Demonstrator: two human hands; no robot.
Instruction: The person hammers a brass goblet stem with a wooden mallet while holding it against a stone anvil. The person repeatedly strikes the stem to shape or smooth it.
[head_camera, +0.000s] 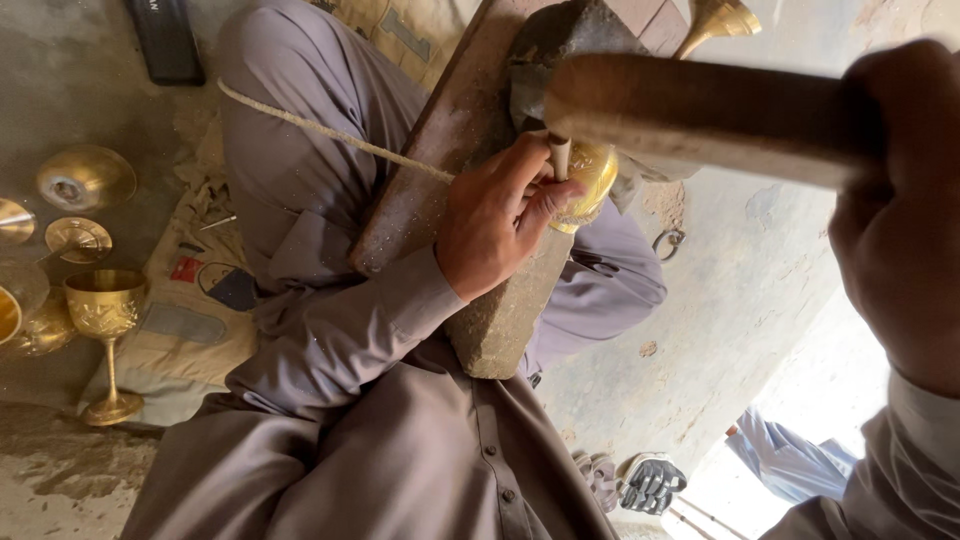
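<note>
My left hand (497, 215) is closed around a short pale chisel (560, 155), its tip set against a shiny brass cup (592, 180) that lies on a long wooden block (440, 160) across my lap. My right hand (900, 220) grips the thick wooden handle of a mallet (700, 110), raised close to the camera above the chisel. The mallet's head is hard to make out. A cord (330, 133) runs over my knee to the block.
Several brass goblets and dishes stand on the floor at the left, the nearest an engraved goblet (105, 320). A cloth mat (190, 330) lies under my leg. Sandals (640, 480) and another person's sleeve (790, 455) are at the lower right.
</note>
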